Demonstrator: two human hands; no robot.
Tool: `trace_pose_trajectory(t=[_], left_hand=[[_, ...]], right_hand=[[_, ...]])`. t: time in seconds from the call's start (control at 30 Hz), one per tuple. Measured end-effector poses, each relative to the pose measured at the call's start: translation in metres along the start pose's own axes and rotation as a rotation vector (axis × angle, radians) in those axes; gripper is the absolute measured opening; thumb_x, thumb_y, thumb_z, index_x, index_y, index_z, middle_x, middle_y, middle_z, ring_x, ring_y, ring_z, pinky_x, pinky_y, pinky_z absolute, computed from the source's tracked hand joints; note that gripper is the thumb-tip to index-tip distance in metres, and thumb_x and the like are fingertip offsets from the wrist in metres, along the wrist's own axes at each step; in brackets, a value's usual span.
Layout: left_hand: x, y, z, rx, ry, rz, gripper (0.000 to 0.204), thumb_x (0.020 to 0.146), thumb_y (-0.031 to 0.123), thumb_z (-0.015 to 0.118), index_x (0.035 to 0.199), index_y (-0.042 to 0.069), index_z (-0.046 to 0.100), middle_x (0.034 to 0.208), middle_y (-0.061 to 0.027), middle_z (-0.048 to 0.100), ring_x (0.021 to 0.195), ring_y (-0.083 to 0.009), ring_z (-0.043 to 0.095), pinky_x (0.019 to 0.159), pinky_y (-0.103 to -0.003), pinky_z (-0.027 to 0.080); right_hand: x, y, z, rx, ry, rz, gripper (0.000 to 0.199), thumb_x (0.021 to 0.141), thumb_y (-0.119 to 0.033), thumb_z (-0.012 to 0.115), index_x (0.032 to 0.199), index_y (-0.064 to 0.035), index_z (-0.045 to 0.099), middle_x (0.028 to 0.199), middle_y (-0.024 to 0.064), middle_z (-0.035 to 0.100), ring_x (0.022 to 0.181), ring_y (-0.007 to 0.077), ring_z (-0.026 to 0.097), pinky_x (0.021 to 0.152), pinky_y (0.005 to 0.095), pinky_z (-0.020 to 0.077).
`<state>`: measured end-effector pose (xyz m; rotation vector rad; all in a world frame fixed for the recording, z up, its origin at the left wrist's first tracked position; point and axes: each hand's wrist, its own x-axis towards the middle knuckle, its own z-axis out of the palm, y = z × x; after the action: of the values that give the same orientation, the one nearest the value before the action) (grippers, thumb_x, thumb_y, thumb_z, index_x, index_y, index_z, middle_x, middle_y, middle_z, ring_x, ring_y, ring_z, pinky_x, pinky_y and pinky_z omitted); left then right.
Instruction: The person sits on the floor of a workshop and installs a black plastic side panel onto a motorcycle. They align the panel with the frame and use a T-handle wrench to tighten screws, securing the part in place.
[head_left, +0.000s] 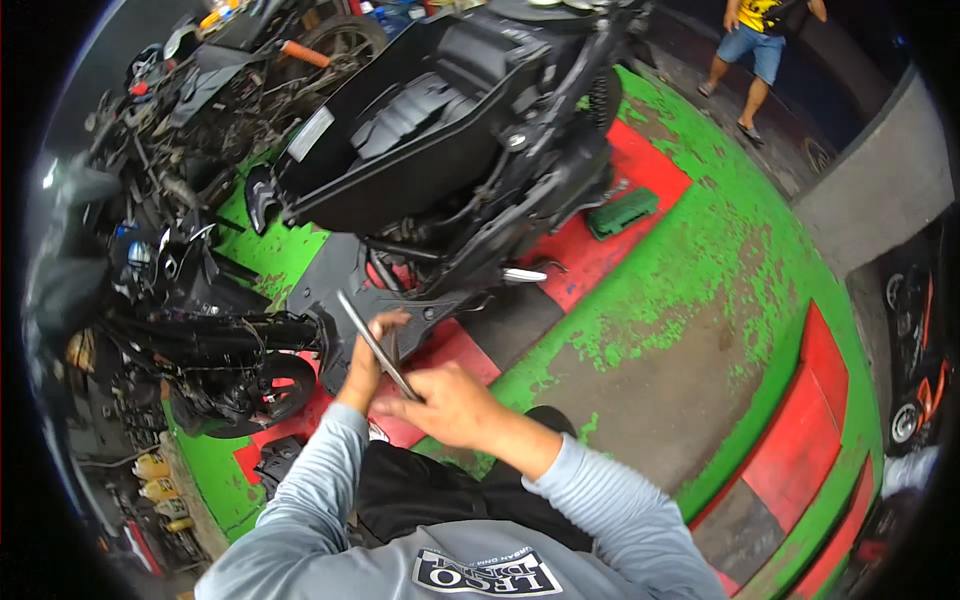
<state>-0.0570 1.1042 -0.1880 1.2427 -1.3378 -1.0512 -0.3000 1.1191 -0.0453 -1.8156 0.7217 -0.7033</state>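
1. The right hand (458,408) grips the lower end of a long, thin metal tool (374,343), fingers closed around it.
2. The tool slants up and to the left, its far tip over the dark footboard (318,275) of a partly stripped scooter (560,190).
3. The left hand (362,372) is just beside the right, with the tool crossing in front of it. Its fingers look partly bent; whether they also hold the tool, I cannot tell.
4. Both forearms wear long grey sleeves (315,480), reaching in from the lower edge.
5. On the scooter, beyond the hands, is a large black storage tub (390,190), open at the top.
6. A front wheel (285,388) stands to the left of the hands.
7. The floor (690,270) is worn green paint with red and dark patches.
8. A green case (622,213) lies on a red patch to the right of the scooter.
9. Yellowish bottles (155,488) stand at lower left, well apart from the hands.
10. At upper right is another person (755,50) in blue shorts.
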Motion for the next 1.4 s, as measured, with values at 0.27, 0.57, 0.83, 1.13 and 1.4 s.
trace_pose_trajectory(t=[0.27,0.57,0.83,1.13,1.4], left_hand=[[-0.1,0.104,0.15,0.698,-0.873,0.143,0.029,0.1,0.031,0.057,0.115,0.008,0.064,0.11,-0.0157,0.064,0.11,-0.0371,0.059,0.098,-0.049,0.047],[0.025,0.277,0.321,0.715,-1.141,0.66,0.024,0.096,0.03,0.063,0.112,0.013,0.066,0.1,-0.0078,0.064,0.105,-0.027,0.062,0.092,-0.048,0.046],[0.155,0.334,0.35,0.66,-0.723,0.7,0.041,0.085,0.023,0.075,0.124,0.012,0.069,0.123,-0.0105,0.064,0.122,-0.0309,0.058,0.112,-0.05,0.038],[0.416,0.404,0.352,0.375,-0.186,0.56,0.04,0.084,0.006,0.071,0.123,0.007,0.066,0.127,-0.0171,0.061,0.124,-0.0368,0.057,0.109,-0.046,0.044],[0.683,0.456,0.401,0.714,0.14,0.538,0.048,0.088,0.02,0.075,0.133,0.01,0.061,0.145,-0.0187,0.052,0.139,-0.0393,0.045,0.118,-0.048,0.035]], right_hand=[[-0.229,-0.083,-0.098,-0.441,0.152,0.466,0.042,0.096,-0.045,0.067,0.081,-0.006,0.067,0.077,0.0174,0.069,0.072,0.0396,0.067,0.064,0.051,0.0514],[-0.362,-0.161,-0.192,0.044,0.585,0.936,0.039,0.102,-0.037,0.063,0.102,-0.0001,0.073,0.07,0.0093,0.068,0.063,0.0187,0.065,0.062,0.0339,0.0516],[-0.272,-0.13,-0.317,0.266,0.871,0.86,0.052,0.107,-0.04,0.05,0.106,0.0041,0.077,0.066,0.0045,0.066,0.057,0.0102,0.055,0.053,0.0283,0.0455],[-0.197,-0.072,-0.504,-0.293,0.701,1.216,0.044,0.097,-0.04,0.061,0.087,-0.0009,0.076,0.071,0.0179,0.07,0.069,0.0324,0.07,0.066,0.0448,0.0531],[-0.208,0.024,-0.656,-0.42,0.89,1.4,0.038,0.09,-0.037,0.064,0.087,-0.0007,0.075,0.074,0.0211,0.071,0.077,0.0405,0.072,0.077,0.0504,0.0553]])
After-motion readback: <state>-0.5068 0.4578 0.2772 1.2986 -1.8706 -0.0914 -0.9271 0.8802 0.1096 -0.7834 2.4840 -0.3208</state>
